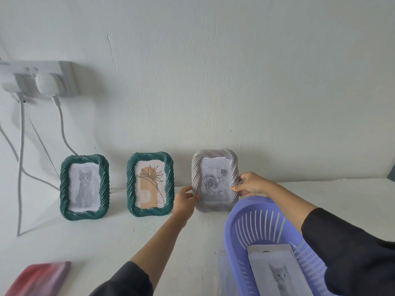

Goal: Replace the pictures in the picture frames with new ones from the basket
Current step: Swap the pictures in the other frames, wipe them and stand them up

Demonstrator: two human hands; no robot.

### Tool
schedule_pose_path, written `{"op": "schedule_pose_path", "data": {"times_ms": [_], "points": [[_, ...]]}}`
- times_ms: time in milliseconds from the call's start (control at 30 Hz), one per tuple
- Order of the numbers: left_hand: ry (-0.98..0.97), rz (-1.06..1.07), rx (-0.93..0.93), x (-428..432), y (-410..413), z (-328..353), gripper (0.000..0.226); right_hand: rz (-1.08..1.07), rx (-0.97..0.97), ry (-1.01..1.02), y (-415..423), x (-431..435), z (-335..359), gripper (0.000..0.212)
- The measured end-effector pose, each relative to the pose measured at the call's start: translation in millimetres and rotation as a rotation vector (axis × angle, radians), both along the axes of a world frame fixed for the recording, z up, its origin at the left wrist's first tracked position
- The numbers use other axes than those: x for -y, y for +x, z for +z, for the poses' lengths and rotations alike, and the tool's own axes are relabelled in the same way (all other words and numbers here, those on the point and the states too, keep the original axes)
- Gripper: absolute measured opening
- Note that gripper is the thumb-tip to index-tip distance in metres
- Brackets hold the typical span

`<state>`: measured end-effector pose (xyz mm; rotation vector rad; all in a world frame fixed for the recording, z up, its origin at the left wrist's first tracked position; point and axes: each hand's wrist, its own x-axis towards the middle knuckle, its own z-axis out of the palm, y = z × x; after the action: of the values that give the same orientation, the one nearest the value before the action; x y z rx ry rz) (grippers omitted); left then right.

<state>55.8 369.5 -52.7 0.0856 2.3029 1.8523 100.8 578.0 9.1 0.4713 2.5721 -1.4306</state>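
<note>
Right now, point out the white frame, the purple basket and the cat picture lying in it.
white frame [213,154]: head view, top border.
purple basket [229,233]: head view, left rim.
cat picture [277,274]: head view, the cat's face.

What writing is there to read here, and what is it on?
"ROSE OF": top of the rose picture in the white frame; the line below starts with "M", the rest is blurred.
Small print at the bottom right of the flower picture in the middle green frame: too small to read.
No other text shows.
</note>
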Motion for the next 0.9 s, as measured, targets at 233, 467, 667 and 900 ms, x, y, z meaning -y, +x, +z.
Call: {"op": "schedule_pose_path", "data": {"times_ms": [233, 467, 667, 900], "points": [[-0.084, 0.125, -0.099, 3.4, 21.5, 27.0, 0.049, -0.097, -0.010, 0.315, 17.5, 8.0, 17.0, 0.069], [-0.125, 0.127, -0.182, 19.3, 73.5, 36.3, 0.034, -0.172, -0.134, 0.624, 59.5, 41.0, 35.6, 0.061], [-0.377, -0.141, -0.108, 37.3, 121.0, 8.7, 0.035, -0.106, -0.151, 0.653, 119.1, 84.9, 23.8, 0.033], [-0.611, -0.293, -0.086, 46.5, 170.1, -4.0, 0.031, 0.032, -0.141, 0.580, 180.8, 119.0, 10.7, 0.059]]}}
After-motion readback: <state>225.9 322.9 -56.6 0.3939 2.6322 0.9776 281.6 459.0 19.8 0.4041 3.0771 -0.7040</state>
